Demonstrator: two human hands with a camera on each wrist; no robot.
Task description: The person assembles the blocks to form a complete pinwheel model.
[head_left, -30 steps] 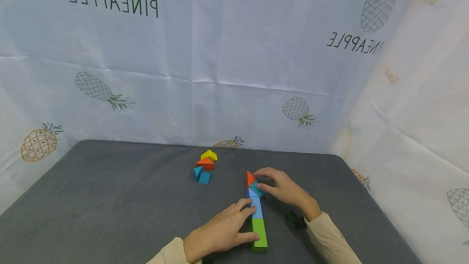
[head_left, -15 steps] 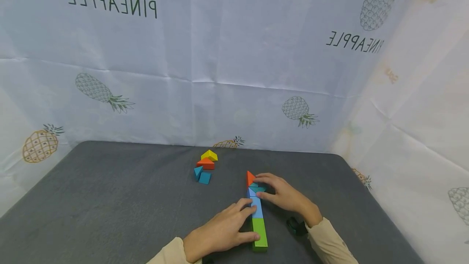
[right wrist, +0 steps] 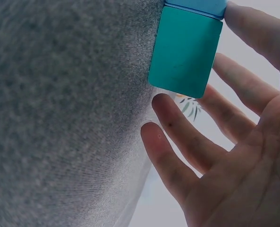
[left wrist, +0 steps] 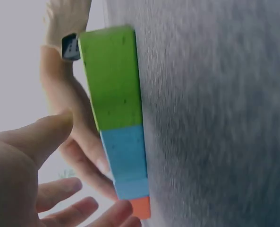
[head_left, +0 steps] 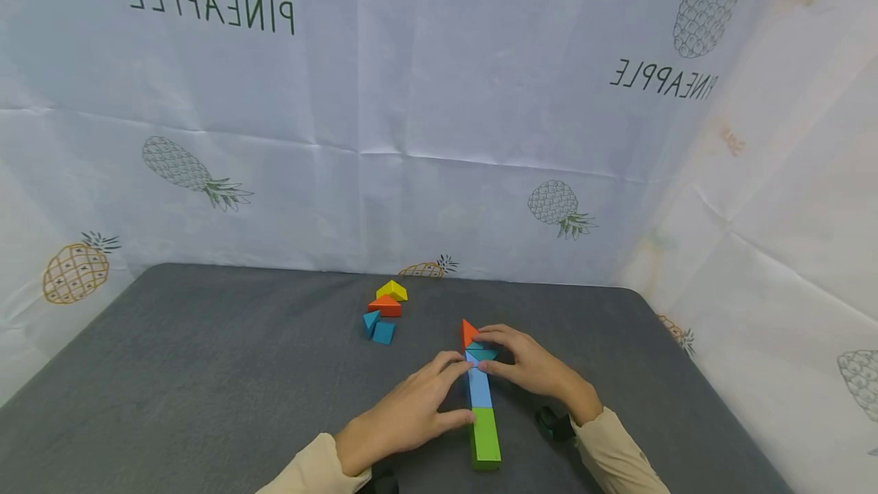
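Note:
A straight row of blocks runs away from me in the head view: a green block (head_left: pixel 485 444), a light blue block (head_left: pixel 480 393), a light blue triangular block (head_left: pixel 470 359), a teal triangular block (head_left: pixel 485 354), another teal piece partly covered, and an orange triangular block (head_left: pixel 469 332). My right hand (head_left: pixel 538 363) holds the teal triangular block between thumb and fingers. Seen from the right wrist, the thumb sits by the seam between a blue block (right wrist: pixel 196 5) and the teal one. My left hand (head_left: pixel 414 410) lies along the row's left side, fingers spread, fingertips close to the light blue pieces.
Farther back on the dark grey table (head_left: pixel 226 372) stand loose blocks: a yellow triangle (head_left: pixel 392 290), an orange triangle (head_left: pixel 385 307) and two blue pieces, including a blue block (head_left: pixel 383 333). A white pineapple-print cloth (head_left: pixel 439 97) hangs behind the table.
My right hand has moved slightly, and the teal triangular block now sits straighter against the row. My left hand has lifted off the green and light blue blocks and shifted away from me.

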